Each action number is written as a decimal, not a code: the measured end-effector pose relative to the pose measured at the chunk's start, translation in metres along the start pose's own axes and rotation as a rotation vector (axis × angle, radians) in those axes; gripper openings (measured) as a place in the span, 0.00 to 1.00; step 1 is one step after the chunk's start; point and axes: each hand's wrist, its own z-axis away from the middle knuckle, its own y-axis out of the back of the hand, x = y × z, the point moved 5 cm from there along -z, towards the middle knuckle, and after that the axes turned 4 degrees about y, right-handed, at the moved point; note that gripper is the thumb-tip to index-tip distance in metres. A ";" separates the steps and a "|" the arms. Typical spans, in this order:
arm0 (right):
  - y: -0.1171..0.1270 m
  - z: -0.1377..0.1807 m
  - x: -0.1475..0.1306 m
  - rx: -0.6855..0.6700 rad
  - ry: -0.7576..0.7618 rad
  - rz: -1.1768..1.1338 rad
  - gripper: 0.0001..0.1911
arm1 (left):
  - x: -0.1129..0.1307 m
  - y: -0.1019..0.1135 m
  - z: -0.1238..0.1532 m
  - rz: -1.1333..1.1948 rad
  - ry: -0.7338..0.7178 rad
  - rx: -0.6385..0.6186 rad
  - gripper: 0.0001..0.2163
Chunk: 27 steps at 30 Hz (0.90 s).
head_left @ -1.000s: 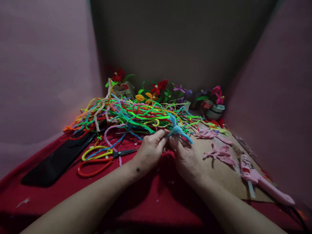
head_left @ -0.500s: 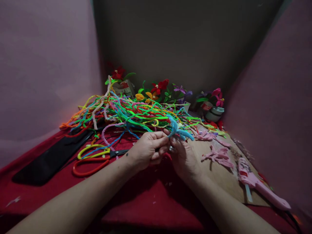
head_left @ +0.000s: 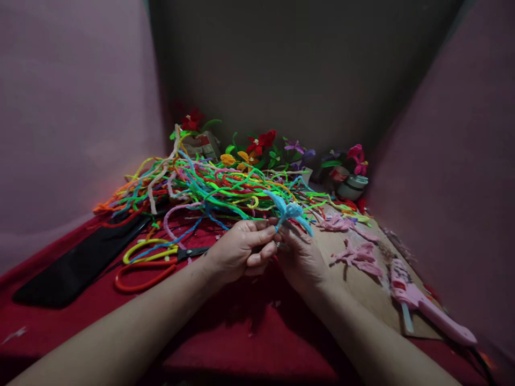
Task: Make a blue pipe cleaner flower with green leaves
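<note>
Both my hands meet at the middle of a red cloth. My left hand (head_left: 241, 250) is closed, thumb and fingers pinching the base of a light blue pipe-cleaner flower (head_left: 286, 210). My right hand (head_left: 301, 256) is closed on the same flower from the right, a ring showing on one finger. The blue petals stick up above my fingers. Just behind lies a big tangled heap of many-coloured pipe cleaners (head_left: 209, 187).
Scissors (head_left: 155, 262) with yellow and orange handles lie left of my hands, beside a long black flat object (head_left: 80, 265). A cardboard sheet (head_left: 362, 279) at right carries pink pipe-cleaner pieces (head_left: 358, 254) and a pink glue gun (head_left: 422, 305). Finished flowers (head_left: 261, 142) and small pots (head_left: 352, 185) stand at the back.
My hands have turned the blue flower; its petals now point more upward and left. My left fingers have curled tighter around its base. The view has shifted slightly.
</note>
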 end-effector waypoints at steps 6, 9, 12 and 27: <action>-0.001 -0.001 0.002 -0.050 -0.026 0.020 0.06 | 0.009 0.001 0.004 -0.531 -0.118 0.203 0.15; 0.001 -0.002 0.004 -0.023 -0.043 0.027 0.05 | 0.015 0.001 0.007 -0.909 -0.269 0.370 0.11; 0.006 -0.003 0.005 0.040 -0.055 0.019 0.06 | 0.016 0.000 0.011 -1.189 -0.404 0.517 0.08; 0.001 -0.002 0.003 -0.050 0.005 0.091 0.07 | 0.019 0.000 0.011 -0.866 -0.400 0.445 0.10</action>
